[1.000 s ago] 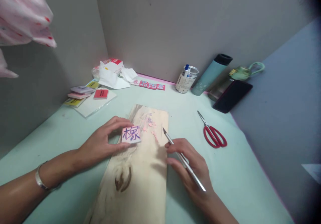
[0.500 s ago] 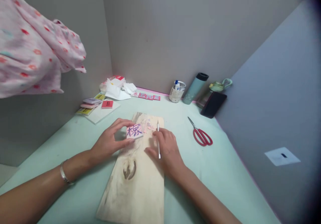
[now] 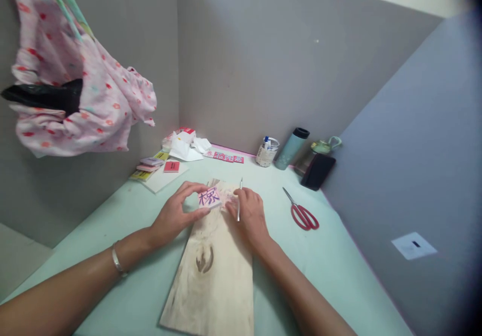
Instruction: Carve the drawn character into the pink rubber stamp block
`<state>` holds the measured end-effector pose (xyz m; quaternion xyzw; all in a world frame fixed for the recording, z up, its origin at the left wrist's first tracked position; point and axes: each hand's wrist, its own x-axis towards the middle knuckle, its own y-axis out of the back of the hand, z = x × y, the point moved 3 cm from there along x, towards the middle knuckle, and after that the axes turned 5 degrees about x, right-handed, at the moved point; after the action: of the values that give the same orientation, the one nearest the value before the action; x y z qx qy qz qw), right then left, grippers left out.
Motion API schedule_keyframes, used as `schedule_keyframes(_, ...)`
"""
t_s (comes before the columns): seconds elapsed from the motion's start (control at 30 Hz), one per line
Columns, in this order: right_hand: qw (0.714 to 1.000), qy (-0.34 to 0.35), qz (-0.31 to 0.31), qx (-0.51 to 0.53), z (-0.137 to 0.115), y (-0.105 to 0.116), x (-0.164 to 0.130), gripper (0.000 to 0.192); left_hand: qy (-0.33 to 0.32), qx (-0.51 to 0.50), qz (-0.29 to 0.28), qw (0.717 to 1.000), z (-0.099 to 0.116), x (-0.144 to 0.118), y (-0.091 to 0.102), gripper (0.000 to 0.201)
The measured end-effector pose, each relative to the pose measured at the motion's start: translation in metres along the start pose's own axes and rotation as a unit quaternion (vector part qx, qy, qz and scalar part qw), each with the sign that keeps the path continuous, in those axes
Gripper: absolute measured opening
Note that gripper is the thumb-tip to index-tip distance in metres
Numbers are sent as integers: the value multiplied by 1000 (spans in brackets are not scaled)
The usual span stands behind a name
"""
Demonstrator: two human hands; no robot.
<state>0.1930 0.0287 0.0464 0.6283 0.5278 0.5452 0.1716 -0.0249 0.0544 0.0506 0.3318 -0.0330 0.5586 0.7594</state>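
A small pink block (image 3: 209,197) with a purple drawn character lies on a pale wooden board (image 3: 214,270) on the green table. My left hand (image 3: 176,214) pinches the block from its left side. My right hand (image 3: 249,214) rests just right of the block, fingers closed around a thin metal carving knife (image 3: 239,200) whose tip points up and away. Pink shavings lie on the board beyond the block.
Red-handled scissors (image 3: 301,213) lie right of the board. A jar (image 3: 266,151), a teal bottle (image 3: 290,148), a green cup and a black phone (image 3: 317,171) stand at the back right. Ink pads (image 3: 158,166) and crumpled tissues (image 3: 188,146) sit back left. A pink cloth (image 3: 83,100) hangs upper left.
My right hand moved left with the knife, from beside the board up against the block, and turned the blade upright. The view pulled back and tilted up. My left hand kept its hold.
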Motion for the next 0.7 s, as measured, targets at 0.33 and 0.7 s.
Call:
schedule_keyframes(0.33, 990, -50, 47, 124, 21, 36, -50, 17, -70, 35, -133, 988, -8, -9, -29, 44)
schedule_keyframes(0.7, 987, -37, 27, 154, 18, 28, -56, 16, -118, 113, -209, 964, -13, -6, -35, 44)
